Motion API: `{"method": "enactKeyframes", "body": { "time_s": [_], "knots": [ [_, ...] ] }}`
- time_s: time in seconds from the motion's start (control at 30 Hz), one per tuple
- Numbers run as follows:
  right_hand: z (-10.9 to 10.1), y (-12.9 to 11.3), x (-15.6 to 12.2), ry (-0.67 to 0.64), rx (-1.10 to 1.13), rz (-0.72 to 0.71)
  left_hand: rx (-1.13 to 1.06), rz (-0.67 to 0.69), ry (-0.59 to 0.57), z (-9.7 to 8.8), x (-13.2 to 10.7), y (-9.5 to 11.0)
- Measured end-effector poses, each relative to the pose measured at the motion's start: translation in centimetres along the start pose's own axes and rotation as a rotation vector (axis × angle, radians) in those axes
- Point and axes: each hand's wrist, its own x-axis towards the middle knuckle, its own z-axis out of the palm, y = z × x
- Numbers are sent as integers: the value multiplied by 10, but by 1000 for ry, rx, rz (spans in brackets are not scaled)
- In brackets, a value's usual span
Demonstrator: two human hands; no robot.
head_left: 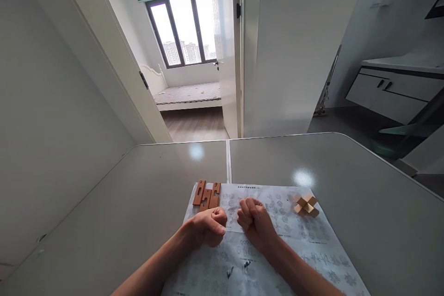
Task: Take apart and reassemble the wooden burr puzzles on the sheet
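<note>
Two forearms [163,259] come in from the bottom edge over a printed sheet [294,245]. The left hand [210,226] and the right hand [255,223] stand near each other but apart above the middle of the sheet. Each has its fingers curled tight into a fist; whether anything is hidden inside either cannot be told.

Just beyond the left hand, three brown slats [215,195] lie side by side on the sheet's far left corner, the middle one set lower and nearest the hand. They have cut-outs, and the outer two bear dark numerals. The pale wooden burr [306,206], its bars crossed, sits near the far right corner of the sheet, well apart from the right hand.

The sheet lies on the grey counter [270,162]. Off to the right, a white cabinet [388,90] has its fronts closed, contents out of sight.
</note>
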Motion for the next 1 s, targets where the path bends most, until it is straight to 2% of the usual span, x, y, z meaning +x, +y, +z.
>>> {"method": "enactKeyframes", "body": {
  "time_s": [0.4,0.83,1.0],
  "knots": [
    [10,-5,-4,-65,4,4,29,22,104,25,1,14],
    [7,-24,-9,99,81,-57,-10,44,140,30,-1,17],
    [4,-36,-24,201,205,-66,-19,56,133,30,-3,15]
  ]
}}
